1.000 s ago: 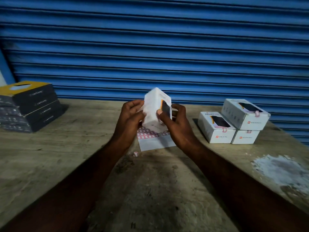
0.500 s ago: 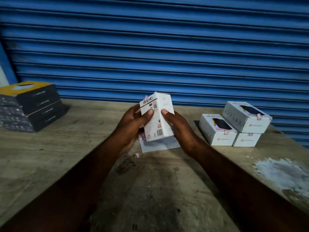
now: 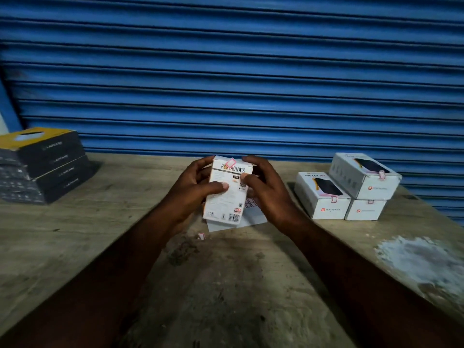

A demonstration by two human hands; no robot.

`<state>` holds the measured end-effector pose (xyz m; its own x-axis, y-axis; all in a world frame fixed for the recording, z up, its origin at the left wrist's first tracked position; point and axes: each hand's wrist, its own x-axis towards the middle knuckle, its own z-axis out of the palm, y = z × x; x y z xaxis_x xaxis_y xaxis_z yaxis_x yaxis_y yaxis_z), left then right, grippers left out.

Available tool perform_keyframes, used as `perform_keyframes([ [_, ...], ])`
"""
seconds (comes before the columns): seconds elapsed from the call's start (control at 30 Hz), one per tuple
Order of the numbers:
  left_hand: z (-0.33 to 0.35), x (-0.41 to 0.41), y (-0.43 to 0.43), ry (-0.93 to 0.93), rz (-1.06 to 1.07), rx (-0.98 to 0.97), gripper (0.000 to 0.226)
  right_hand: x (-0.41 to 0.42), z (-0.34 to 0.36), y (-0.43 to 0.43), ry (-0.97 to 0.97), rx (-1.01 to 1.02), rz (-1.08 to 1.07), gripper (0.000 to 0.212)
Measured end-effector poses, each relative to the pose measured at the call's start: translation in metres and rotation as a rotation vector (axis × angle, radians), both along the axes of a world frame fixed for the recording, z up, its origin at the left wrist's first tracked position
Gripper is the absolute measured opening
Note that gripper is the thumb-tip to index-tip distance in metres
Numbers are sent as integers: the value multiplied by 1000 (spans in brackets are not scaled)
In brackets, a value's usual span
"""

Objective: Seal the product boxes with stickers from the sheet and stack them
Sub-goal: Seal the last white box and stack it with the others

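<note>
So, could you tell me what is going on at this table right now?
A person is holding a white cardboard product box above the wooden table, with the left hand and the right hand on either side. A small pink-edged sticker sits over its top edge. The white sticker sheet lies beneath it. On the right, three white boxes already stickered are stacked; a pile of dark boxes with a yellow top sits far left.
</note>
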<state>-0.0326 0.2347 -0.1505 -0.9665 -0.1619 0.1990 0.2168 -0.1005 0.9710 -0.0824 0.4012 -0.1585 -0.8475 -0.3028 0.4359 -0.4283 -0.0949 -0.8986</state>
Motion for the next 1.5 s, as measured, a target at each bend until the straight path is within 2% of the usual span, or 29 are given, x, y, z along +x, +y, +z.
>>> perform_keyframes([
  [0.1,-2,2,3,-5,-42,-58,50,1,0,0,2,-34,16,38],
  [0.27,-3,4,6,44,-25,-131,40,9,11,3,294,74,-176,36],
  [0.4,-2,5,5,80,-1,-152,42,13,15,1,327,66,-171,20],
  [0.63,-4,4,2,71,30,-161,41,11,14,-3,343,-2,-216,7],
  [0.8,-5,5,1,85,34,-180,40,10,15,0,330,59,-221,20],
  [0.97,-7,4,5,108,30,-201,43,8,15,4,370,30,-244,5],
  [1.1,-6,4,3,131,20,-203,40,10,14,3,421,15,-248,5],
  [1.3,-9,4,1,186,54,-234,65,13,16,0,327,-84,-167,4],
  [1.4,-8,4,-1,239,85,-279,56,12,19,0,288,-101,-144,5],
  [1.5,-8,5,-4,254,89,-358,52,9,19,3,327,10,-183,4],
])
